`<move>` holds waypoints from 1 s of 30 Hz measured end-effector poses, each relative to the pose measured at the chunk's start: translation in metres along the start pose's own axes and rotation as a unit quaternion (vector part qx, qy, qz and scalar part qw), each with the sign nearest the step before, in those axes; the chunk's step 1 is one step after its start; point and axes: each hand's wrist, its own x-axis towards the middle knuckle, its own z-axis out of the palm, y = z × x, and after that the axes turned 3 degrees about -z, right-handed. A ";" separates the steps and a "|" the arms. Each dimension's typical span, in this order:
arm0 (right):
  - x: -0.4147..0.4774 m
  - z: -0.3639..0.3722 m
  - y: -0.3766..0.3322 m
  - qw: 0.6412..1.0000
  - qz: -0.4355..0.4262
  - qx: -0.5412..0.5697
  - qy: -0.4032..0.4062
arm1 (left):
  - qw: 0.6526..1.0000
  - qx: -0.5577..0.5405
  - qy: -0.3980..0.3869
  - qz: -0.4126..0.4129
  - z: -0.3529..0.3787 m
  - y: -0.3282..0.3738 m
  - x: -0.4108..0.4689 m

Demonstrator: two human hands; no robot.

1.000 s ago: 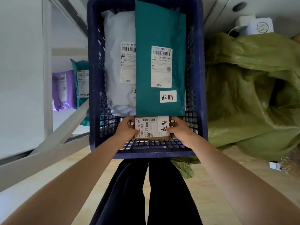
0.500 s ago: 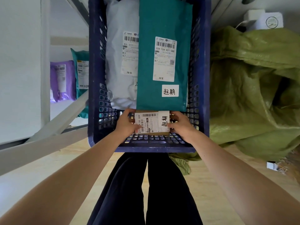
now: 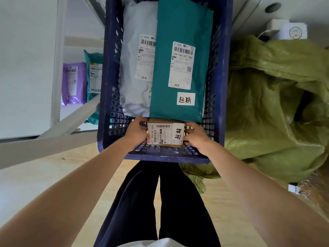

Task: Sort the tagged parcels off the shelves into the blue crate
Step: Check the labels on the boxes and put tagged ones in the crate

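Note:
The blue crate [image 3: 220, 97] stands on the floor in front of me. Inside lie a white parcel [image 3: 137, 68] on the left and a teal parcel [image 3: 181, 32] on the right, the teal one bearing a shipping label and a white handwritten tag. At the crate's near end a small brown box [image 3: 164, 133] with a label and a handwritten tag sits low inside. My left hand [image 3: 136, 134] grips its left end and my right hand [image 3: 196, 136] grips its right end.
A white shelf unit [image 3: 57, 72] stands to the left, holding a purple parcel [image 3: 73, 82] and a teal parcel [image 3: 93, 75]. A large green woven sack [image 3: 277, 107] lies to the right of the crate. My dark-trousered legs stand on the wooden floor [image 3: 53, 175].
The view has shifted slightly; the crate sits a little higher in the frame. Both hands stay on the small box at the crate's near end.

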 end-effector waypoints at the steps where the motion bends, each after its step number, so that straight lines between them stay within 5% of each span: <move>1: -0.005 -0.001 -0.002 1.000 -0.008 -0.008 -0.001 | 1.000 0.009 0.007 0.006 0.000 0.000 -0.004; 18: -0.090 -0.012 -0.043 0.996 -0.082 -0.018 -0.023 | 0.993 0.002 0.092 0.073 -0.038 0.025 -0.123; 30: -0.179 0.067 -0.050 0.984 -0.175 -0.043 -0.011 | 0.980 -0.006 0.118 0.162 -0.103 -0.032 -0.214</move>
